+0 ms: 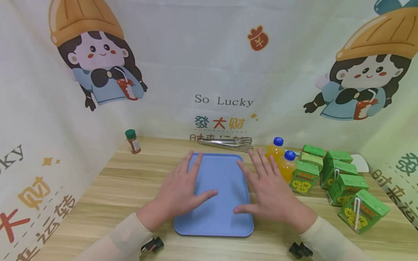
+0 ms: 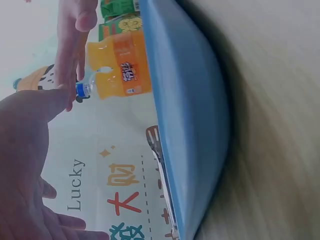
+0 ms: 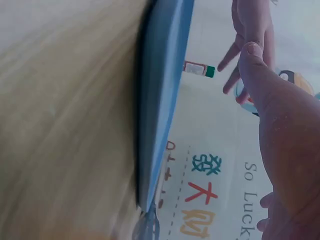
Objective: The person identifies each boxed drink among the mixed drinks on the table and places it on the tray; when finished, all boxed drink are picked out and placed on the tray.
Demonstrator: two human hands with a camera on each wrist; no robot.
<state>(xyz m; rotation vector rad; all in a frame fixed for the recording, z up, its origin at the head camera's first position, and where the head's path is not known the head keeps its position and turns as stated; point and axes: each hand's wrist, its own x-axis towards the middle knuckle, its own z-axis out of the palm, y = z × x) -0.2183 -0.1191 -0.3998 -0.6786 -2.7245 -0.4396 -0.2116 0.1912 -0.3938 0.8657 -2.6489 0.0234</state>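
Note:
A blue rectangular tray (image 1: 222, 221) lies flat on the wooden table, its long sides running away from me. My left hand (image 1: 179, 190) hovers over the tray's left side, fingers spread and thumb pointing inward. Over the right side is my right hand (image 1: 271, 192), fingers likewise spread, its thumb toward the left one. Neither hand holds anything. In the left wrist view the tray's rim (image 2: 195, 115) stands apart from the left hand (image 2: 25, 150). The right wrist view shows the right hand (image 3: 290, 135) away from the tray's side (image 3: 160, 100).
Metal tongs (image 1: 225, 142) lie behind the tray. Two orange drink bottles (image 1: 287, 168) with blue caps stand at the right, beside several green drink cartons (image 1: 362, 212). A white object (image 1: 360, 163) sits behind them. A green-capped spice jar (image 1: 133, 142) stands back left. Printed cloth surrounds the table.

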